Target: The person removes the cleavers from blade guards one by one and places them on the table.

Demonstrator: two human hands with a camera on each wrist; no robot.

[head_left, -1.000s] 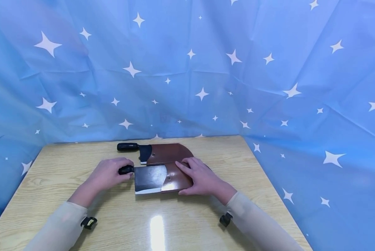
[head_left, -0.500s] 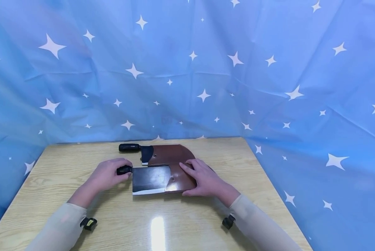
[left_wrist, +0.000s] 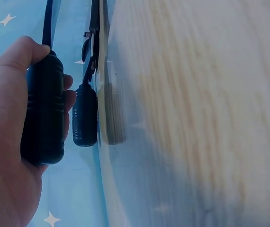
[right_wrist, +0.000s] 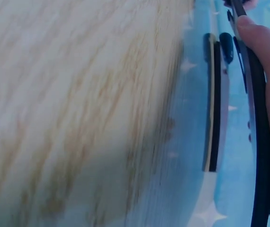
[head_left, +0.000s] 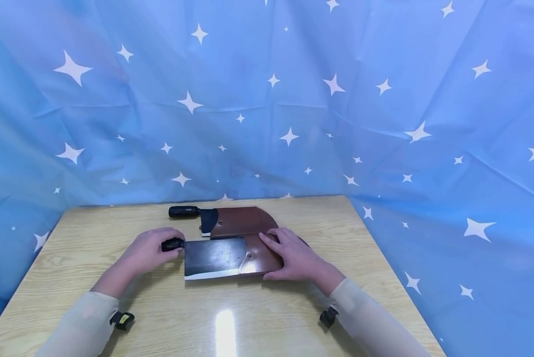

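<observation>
A cleaver (head_left: 210, 258) with a broad dark blade and bright edge lies partly inside a brown leather sheath (head_left: 259, 253). My left hand (head_left: 152, 250) grips its black handle (left_wrist: 47, 109), thumb near the handle's front end and fingers wrapped behind. The sheath's right part is held by my right hand (head_left: 293, 255), with the thumb at the near edge. That hand covers the sheath's right end. In the right wrist view, the sheath (right_wrist: 260, 142) appears edge-on beside the thumb.
A second cleaver sits just behind, its black handle (head_left: 184, 211) pointing left and its blade mostly inside another brown sheath (head_left: 244, 219). Both are on a pale wooden table (head_left: 182, 317). A blue star-patterned curtain (head_left: 249, 163) hangs behind the table.
My left hand has drawn the handle leftward while my right hand shifted slightly right with the sheath. More of the blade shows now. The second cleaver has stayed in place.
</observation>
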